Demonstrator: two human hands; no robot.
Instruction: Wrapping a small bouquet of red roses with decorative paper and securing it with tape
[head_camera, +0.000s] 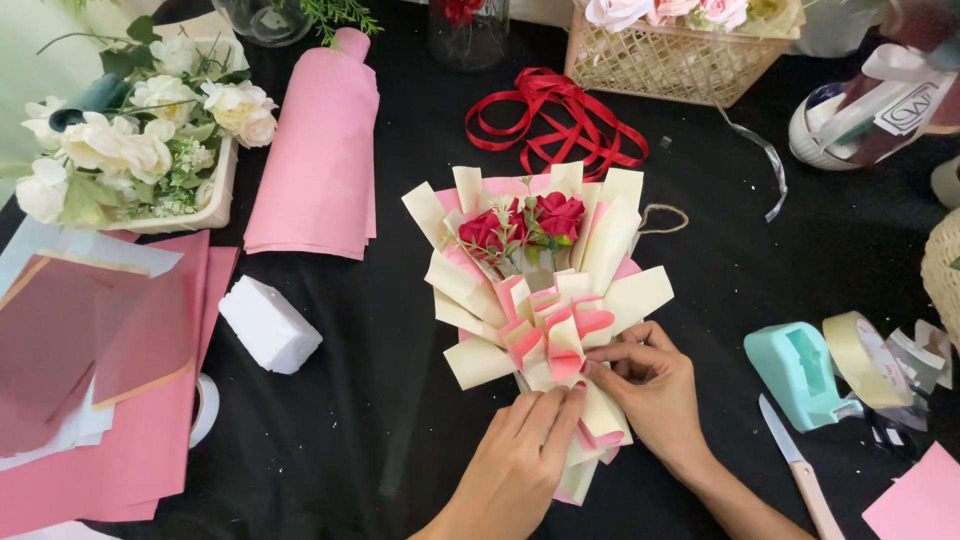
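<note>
Bouquet (540, 300), roses wrapped in folded cream-and-pink paper; left hand (520, 460) and right hand (650, 385) fingertips pinch its untied neck; ribbon (555, 120) lies unused beyond.

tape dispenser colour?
Mint green tape dispenser, right of the right hand; head view.

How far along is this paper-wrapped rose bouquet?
Done: red roses sit inside fanned cream and pink paper wrap. In hand: the left hand and right hand pinch folded pink and cream pieces at the neck. Left: the red ribbon lies loose, no bow tied.
</note>
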